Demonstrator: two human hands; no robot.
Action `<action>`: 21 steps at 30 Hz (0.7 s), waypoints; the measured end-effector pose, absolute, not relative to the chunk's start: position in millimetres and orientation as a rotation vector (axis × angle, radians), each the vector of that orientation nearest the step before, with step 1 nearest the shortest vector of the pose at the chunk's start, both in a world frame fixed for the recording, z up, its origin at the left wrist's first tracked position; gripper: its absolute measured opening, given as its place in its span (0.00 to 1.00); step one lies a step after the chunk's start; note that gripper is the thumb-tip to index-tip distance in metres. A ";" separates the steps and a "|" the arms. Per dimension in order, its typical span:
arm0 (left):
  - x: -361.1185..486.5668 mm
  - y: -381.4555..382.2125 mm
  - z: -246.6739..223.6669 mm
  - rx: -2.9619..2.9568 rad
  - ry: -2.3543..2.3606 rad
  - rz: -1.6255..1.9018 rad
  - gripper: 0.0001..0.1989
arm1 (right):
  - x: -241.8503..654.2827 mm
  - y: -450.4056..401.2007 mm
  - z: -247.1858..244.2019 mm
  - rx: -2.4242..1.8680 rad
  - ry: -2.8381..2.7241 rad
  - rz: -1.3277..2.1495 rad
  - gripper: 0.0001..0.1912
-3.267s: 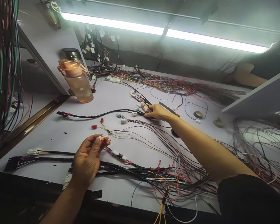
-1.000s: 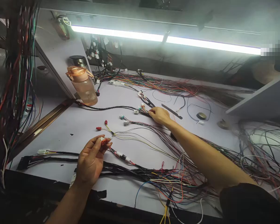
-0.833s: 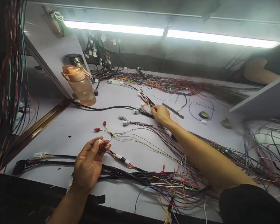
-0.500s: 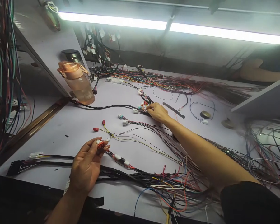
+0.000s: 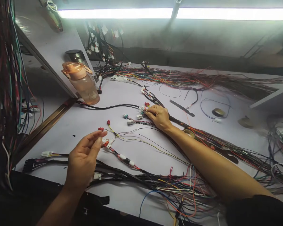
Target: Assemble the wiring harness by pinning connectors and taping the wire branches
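Note:
My left hand (image 5: 83, 158) hovers at the lower left, its thumb and fingertips slightly apart with nothing visible between them. Just beyond the thumb an orange-and-white connector (image 5: 106, 143) sits on its red and black wires. Two small red connectors (image 5: 108, 122) on thin wires lie above it. Farther out, my right hand (image 5: 159, 116) pinches a white connector (image 5: 142, 109) at the end of a black-sleeved wire bundle; the fingers partly hide it. Near those fingertips are another red connector (image 5: 147, 104) and a white connector (image 5: 139, 116). A teal-ended connector (image 5: 124, 116) and a grey-white connector (image 5: 130, 122) lie to the left.
A water bottle (image 5: 85, 84) stands at the back left. Loose wires (image 5: 179, 80) run along the back, and a black-sleeved harness (image 5: 122, 172) crosses the front. A flat dark strip (image 5: 181, 108) and tape rolls (image 5: 218, 112) lie to the right. Light tubes (image 5: 118, 13) hang above.
My left hand has come away from the orange-and-white connector, its fingers loosened. My right hand now pinches a white connector among the ends it was touching. The view has shifted slightly.

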State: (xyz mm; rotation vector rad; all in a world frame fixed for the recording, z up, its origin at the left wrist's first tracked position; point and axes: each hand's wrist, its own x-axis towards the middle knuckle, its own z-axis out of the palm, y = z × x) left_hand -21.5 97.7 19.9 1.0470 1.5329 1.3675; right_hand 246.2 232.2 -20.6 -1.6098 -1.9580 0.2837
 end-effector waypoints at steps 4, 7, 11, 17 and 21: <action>-49.8 127.1 16.2 1.335 1.679 1.215 0.15 | 247.1 232.0 -28.3 -1.534 -1.944 0.284 0.09; -51.4 156.3 18.3 1.431 1.641 1.289 0.15 | 247.9 232.2 -29.2 -1.489 -1.950 0.277 0.10; -6.0 200.0 27.9 1.733 1.389 1.065 0.19 | 248.3 230.8 -27.9 -1.453 -1.966 0.252 0.09; 61.0 246.8 17.8 1.865 1.087 0.838 0.22 | 249.2 231.6 -30.4 -1.425 -1.982 0.217 0.09; 64.3 257.1 5.2 1.715 1.072 0.805 0.15 | 249.7 232.0 -31.8 -1.415 -2.025 0.185 0.12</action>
